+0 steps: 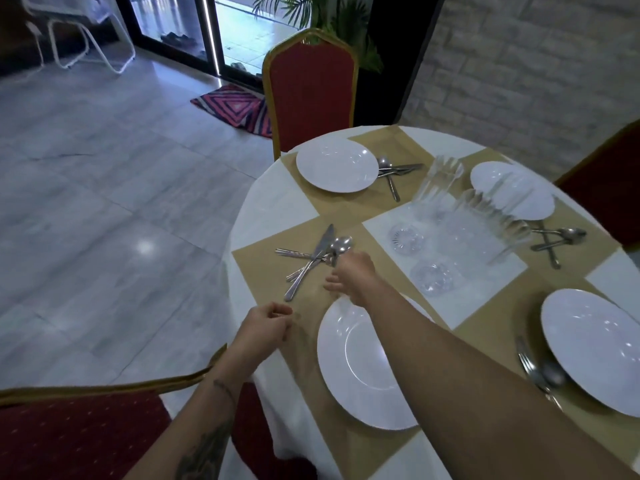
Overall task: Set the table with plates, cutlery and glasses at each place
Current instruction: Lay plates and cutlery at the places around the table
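- Just beyond the right hand (353, 271), its fingers curled at a spoon (341, 244), lies crossed cutlery (308, 261); grip unclear.
- Left hand (265, 325) loosely closed, empty, beside the nearest plate (360, 368).

A round table (263, 202) laid with a white cloth and tan mats is seen. A white plate (360, 368) is set at 6 o'clock, with others at 11, 1 and 4 o'clock. A pile of cutlery (311, 261) is found at 9 o'clock, touched at its spoon end by the right hand (353, 275), fingers curled. The left hand (266, 323) is held loosely closed just beside the near plate. Clear glasses (440, 216) are grouped at the centre.
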A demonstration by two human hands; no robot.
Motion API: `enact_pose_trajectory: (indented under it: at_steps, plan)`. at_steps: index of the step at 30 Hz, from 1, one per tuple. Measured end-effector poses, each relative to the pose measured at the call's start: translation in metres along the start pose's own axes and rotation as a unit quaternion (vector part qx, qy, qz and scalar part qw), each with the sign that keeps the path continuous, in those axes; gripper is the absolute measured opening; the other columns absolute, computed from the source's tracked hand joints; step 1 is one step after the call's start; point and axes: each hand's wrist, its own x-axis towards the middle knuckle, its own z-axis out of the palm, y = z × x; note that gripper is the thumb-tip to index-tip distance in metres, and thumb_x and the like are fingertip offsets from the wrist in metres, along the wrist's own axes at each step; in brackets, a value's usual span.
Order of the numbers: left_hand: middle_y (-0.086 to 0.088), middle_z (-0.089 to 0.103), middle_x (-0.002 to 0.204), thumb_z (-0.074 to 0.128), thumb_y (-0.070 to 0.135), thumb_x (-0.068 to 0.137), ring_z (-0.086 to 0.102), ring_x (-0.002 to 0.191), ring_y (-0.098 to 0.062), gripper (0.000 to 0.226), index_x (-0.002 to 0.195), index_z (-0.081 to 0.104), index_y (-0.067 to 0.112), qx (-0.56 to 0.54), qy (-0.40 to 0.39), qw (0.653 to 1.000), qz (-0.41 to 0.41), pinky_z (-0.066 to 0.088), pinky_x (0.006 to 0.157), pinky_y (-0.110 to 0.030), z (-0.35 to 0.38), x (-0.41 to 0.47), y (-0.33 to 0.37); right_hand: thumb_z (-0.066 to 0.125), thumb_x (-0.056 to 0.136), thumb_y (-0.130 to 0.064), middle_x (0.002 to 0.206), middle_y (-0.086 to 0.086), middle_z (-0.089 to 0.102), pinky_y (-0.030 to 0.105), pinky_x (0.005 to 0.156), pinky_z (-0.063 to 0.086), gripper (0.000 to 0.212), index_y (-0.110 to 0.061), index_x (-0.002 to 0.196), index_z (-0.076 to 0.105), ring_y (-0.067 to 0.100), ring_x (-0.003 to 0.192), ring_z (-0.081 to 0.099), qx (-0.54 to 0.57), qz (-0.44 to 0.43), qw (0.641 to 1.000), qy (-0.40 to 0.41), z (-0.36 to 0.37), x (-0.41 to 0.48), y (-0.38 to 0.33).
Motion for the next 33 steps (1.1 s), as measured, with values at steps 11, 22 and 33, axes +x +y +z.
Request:
enact_pose_trajectory:
  at_steps: [11,22,33]
  plan:
    - [-0.006,0.068,0.079,0.059,0.010,0.084,0.061,0.064,-0.021,0.018,0.099,0.067,0.016,0.122,-0.083,0.989,-0.009,0.051,0.062,-0.032,0.046,-0.027,0.013,0.054,0.081,-0.006,0.117,0.006,0.065,0.032,0.084,0.046,0.042,-0.014,0.121,0.062,0.025,0.104,0.060,-0.349,-0.100,0.919,0.153,-0.180,-0.081,0.058]
    - [0.000,0.072,0.087,0.051,0.013,0.075,0.066,0.084,-0.026,0.032,0.095,0.071,0.029,0.203,0.033,0.978,0.039,0.054,0.068,-0.031,0.045,-0.039,0.009,0.052,0.084,-0.011,0.111,0.003,0.056,0.031,0.075,0.044,0.048,-0.018,0.131,0.045,0.023,0.096,0.055,-0.259,-0.017,0.964,0.066,-0.175,-0.127,0.114]
    - [-0.005,0.070,0.100,0.051,0.010,0.072,0.061,0.092,-0.030,0.035,0.097,0.071,0.024,0.255,0.072,0.962,0.059,0.050,0.080,-0.034,0.039,-0.049,0.015,0.040,0.090,-0.007,0.106,0.002,0.063,0.031,0.064,0.049,0.053,-0.027,0.136,0.053,0.023,0.087,0.061,-0.211,-0.025,0.977,0.008,-0.190,-0.141,0.114]
